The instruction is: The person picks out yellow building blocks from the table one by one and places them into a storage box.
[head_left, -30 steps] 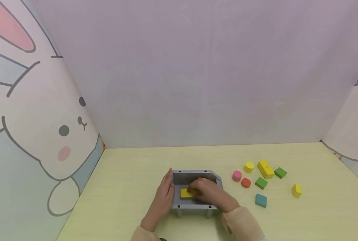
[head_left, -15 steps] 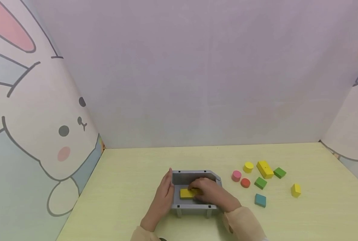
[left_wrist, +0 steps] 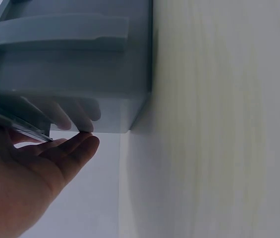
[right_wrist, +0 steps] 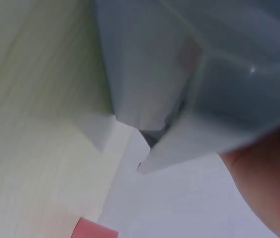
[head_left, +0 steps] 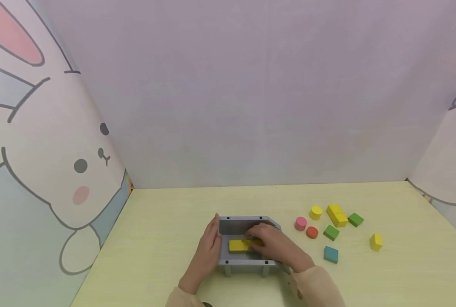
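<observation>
A grey plastic bin point(head_left: 241, 263) stands at the front middle of the table. Along its left wall lies my left hand point(head_left: 209, 249), fingers straight and touching the side; in the left wrist view, the left hand point(left_wrist: 35, 168) is at the bin's rim. Inside, a yellow rectangular block point(head_left: 236, 246) lies on the floor of the bin. My right hand point(head_left: 274, 245) reaches in from the right, fingers and thumb loosely apart at the block's right end, partly hiding it. The right wrist view shows mostly the bin's outer wall point(right_wrist: 140, 64), with part of the right hand point(right_wrist: 266, 178) behind it.
Right of the bin lie a pink cylinder point(head_left: 300, 224), a red disc point(head_left: 312, 232), a yellow cylinder point(head_left: 316, 212), a long yellow block point(head_left: 337, 215), green blocks point(head_left: 331, 232), a teal block point(head_left: 331, 254) and a small yellow block point(head_left: 376, 241). A wall stands behind the table.
My right hand has shifted slightly right and its fingers have lifted back from the yellow block, showing more of it. The left hand and the bin have stayed in place.
</observation>
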Available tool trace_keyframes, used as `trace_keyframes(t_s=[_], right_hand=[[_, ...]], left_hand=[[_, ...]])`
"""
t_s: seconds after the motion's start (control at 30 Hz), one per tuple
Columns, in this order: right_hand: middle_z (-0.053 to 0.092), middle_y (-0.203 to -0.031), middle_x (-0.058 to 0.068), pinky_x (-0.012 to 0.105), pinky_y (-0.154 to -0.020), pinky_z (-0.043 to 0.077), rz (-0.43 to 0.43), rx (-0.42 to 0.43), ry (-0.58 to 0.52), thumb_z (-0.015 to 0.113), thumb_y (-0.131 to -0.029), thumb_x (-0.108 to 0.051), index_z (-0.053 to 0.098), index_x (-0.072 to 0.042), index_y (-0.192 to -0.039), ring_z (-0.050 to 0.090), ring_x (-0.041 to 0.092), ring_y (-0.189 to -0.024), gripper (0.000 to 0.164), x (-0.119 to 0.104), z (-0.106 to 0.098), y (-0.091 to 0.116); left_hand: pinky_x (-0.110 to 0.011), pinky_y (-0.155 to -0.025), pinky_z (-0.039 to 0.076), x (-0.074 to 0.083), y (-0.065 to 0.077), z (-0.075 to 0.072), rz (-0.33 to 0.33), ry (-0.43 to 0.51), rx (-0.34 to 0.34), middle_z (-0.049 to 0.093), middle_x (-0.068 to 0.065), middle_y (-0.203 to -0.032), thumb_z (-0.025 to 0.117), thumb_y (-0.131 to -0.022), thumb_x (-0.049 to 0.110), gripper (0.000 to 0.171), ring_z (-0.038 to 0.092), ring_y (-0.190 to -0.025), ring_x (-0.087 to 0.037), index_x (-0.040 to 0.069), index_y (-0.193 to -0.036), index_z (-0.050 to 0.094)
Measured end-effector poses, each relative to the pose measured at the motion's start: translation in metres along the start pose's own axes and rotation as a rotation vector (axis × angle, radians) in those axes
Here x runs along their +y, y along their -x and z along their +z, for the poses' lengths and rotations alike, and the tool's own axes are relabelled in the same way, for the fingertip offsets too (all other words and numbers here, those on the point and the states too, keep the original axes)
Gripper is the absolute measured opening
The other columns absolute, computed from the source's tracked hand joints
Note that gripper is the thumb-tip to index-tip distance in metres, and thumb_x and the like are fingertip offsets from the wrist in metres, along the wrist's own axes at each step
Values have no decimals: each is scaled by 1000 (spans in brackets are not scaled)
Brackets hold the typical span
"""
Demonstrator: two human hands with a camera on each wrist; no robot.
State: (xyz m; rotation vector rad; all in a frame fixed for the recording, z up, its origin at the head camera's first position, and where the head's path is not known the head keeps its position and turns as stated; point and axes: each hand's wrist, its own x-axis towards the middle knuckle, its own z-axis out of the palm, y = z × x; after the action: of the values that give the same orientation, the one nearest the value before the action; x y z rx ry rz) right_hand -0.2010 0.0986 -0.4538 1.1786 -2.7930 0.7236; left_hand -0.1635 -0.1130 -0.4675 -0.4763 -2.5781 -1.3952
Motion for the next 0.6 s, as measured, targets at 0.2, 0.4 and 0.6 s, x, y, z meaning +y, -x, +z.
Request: trace_keyframes(t_s=[0.2,0.4,0.6], right_hand=[[68,-94,3,41,-80,54,13,12,19,67,-80,-16,68,-8,-98,57,16,-91,20,1,-6,4],[68,-94,5,40,-79,55,2,20,18,67,-79,-14,67,-6,-98,58,16,-88,21,3,-14,7],[67,-96,4,40,-79,55,37,36,19,68,-79,-14,66,-6,-100,58,17,-89,23,5,-20,14]], left_hand=[[-57,-108,24,1,0,-1,0,0,-4,23,-26,-147,30,-97,2,48,19,-133,-38,-3,-143,15],[-57,-108,23,1,0,-1,-2,4,-2,23,-26,-147,30,-97,1,48,19,-133,-38,-3,-143,16],[-57,-108,24,0,0,0,2,1,-2,23,-26,-147,30,-97,2,48,19,-134,-36,-3,-143,16]])
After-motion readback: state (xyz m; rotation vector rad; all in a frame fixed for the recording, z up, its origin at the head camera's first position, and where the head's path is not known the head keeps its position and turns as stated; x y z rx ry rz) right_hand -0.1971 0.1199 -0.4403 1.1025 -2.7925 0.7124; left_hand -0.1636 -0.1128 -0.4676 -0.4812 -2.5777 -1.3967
